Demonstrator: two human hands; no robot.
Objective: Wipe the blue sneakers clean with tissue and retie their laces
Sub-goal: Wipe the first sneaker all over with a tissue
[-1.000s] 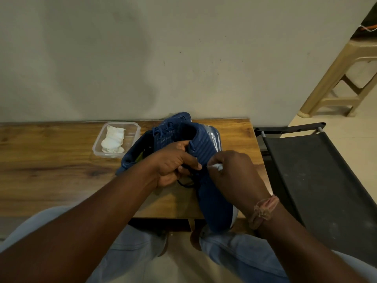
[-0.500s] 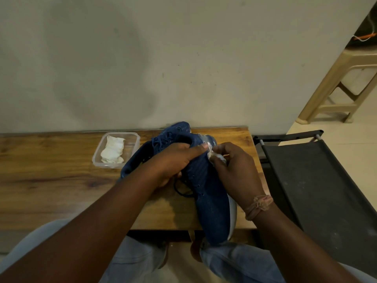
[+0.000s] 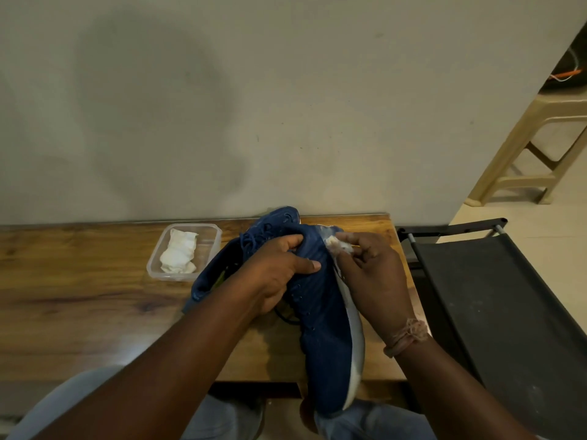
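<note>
tub point(image 3: 183, 253) left of shoes, table point(image 3: 79, 300) left bare

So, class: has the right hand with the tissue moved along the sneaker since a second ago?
Yes. The right hand has slid the tissue up the held sneaker from mid-shoe toward its far end, nearer the wall-side table edge.

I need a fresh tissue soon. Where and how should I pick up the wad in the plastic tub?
Pinch the tissue wad at its raised upper end, coming straight down from above with the fingers. The clear tub has no lid on, but its walls block any approach from the side.
</note>
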